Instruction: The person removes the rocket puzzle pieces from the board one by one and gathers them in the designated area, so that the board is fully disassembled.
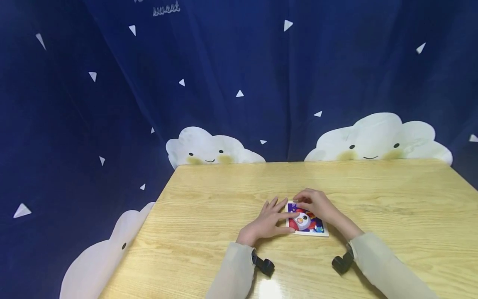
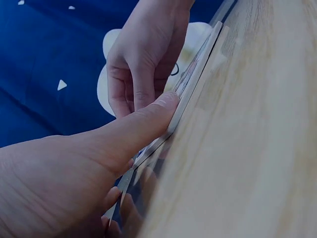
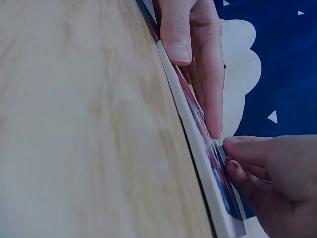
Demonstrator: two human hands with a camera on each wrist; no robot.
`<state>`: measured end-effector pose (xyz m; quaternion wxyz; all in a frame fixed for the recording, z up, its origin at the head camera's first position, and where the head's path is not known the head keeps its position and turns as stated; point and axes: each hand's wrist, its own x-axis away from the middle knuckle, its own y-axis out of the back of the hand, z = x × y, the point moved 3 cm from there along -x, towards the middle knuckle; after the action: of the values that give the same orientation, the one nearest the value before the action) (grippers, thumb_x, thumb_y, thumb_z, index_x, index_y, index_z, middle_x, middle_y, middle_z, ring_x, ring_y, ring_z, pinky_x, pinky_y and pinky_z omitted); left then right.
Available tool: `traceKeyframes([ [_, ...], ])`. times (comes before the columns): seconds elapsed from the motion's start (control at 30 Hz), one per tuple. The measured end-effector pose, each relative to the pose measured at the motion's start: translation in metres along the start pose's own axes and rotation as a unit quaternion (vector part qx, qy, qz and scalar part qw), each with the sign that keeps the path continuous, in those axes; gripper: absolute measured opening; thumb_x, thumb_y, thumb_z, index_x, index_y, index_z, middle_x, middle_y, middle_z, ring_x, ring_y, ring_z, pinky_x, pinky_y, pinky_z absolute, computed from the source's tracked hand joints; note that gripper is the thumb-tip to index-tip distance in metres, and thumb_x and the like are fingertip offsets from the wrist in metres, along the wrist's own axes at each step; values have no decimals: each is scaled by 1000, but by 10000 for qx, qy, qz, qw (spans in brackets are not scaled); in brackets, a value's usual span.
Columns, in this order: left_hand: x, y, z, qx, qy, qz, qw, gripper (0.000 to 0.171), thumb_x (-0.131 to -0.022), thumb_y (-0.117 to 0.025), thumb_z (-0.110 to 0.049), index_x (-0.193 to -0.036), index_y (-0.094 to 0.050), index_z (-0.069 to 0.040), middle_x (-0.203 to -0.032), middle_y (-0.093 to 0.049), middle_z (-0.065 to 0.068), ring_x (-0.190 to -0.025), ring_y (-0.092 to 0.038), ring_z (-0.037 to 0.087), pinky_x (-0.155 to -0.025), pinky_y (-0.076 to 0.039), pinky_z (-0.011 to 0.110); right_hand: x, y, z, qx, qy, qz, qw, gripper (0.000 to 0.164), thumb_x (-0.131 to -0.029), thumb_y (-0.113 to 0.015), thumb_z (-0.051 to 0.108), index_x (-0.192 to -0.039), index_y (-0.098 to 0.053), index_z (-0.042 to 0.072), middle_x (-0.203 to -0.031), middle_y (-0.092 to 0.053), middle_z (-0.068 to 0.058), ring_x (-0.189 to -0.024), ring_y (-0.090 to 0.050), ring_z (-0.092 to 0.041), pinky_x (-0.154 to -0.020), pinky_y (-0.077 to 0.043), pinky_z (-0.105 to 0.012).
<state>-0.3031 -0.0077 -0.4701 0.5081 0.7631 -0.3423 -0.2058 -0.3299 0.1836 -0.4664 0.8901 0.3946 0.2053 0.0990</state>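
A small picture board [image 1: 307, 224] with a white rim and a cartoon penguin on dark blue lies flat on the table. My left hand [image 1: 264, 224] holds it steady at its left side. The left thumb rests on the lower-left rim, and a straight finger reaches over the picture. At the board's top edge is my right hand [image 1: 316, 204], its fingers bent down and their tips close together. In the right wrist view, the right thumb and fingers [image 3: 237, 171] meet the board's far side. Whether they pinch anything is hidden.
The light wooden table [image 1: 201, 207] extends around the board on all sides. Behind and to the left hangs a dark blue curtain [image 1: 224, 54] with white triangles and smiling clouds. Each wrist carries a small black camera [image 1: 267, 267] close above the tabletop.
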Motion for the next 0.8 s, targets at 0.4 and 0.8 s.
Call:
traceKeyframes([
  [0.4,1,3,0,-22,23,0,10000,52,-97,-55,-46,-146,-44,-36,-166,-14,9,-153,-6,40,-122,-9,61,-9,-4,3,-74,-71,204,9997,10,-86,-72,4,-96,-73,5,-87,-68,-5,-74,-54,-5,-66,-46,-17],
  [0.8,1,1,0,-34,80,92,9999,51,-97,-54,-48,-146,-44,-37,-166,-12,7,-154,-3,38,-122,-7,60,-14,-13,1,-321,-462,601,9966,8,-90,-68,8,-97,-70,5,-91,-64,-6,-77,-53,-10,-66,-43,-18],
])
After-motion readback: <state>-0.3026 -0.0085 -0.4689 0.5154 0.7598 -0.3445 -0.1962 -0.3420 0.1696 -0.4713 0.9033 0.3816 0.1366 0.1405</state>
